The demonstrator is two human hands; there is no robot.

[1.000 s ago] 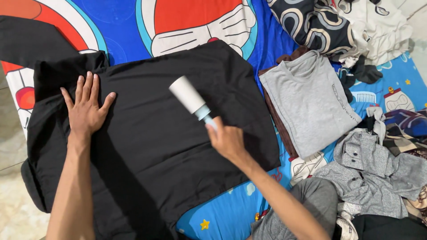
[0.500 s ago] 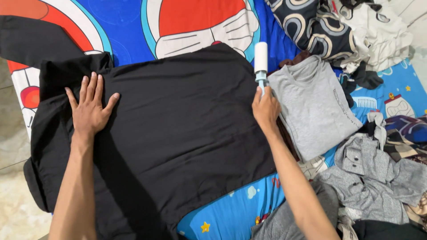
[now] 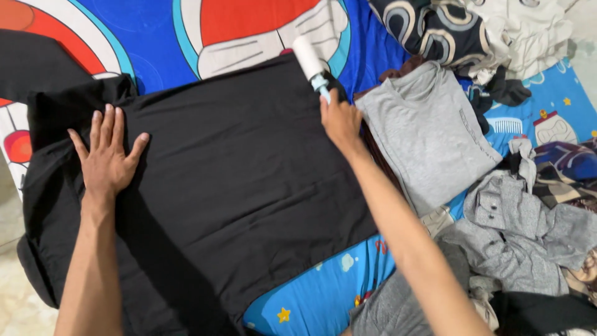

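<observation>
Plainly mid-stroke, seen from the head view: right hand (image 3: pixel 339 121) clenched round the pale-blue handle of a white lint roller (image 3: pixel 308 57), with the roll at the far right edge of the black garment (image 3: pixel 249 186), tilted up and to the left. Left hand (image 3: pixel 107 158) released, flat, fingers spread, pressing down the cloth near its left side. Spread over a blue cartoon sheet (image 3: pixel 155 37), just beside a folded grey shirt (image 3: pixel 429 134); loose clothes (image 3: pixel 528 236) heaped at right. Looks like lint-rolling, at the end of a pass. Calls next for an unrolled strip of cloth under the roll, flat hand keeping it taut.

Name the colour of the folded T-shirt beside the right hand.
Light grey folded T-shirt, plain; head view.
</observation>
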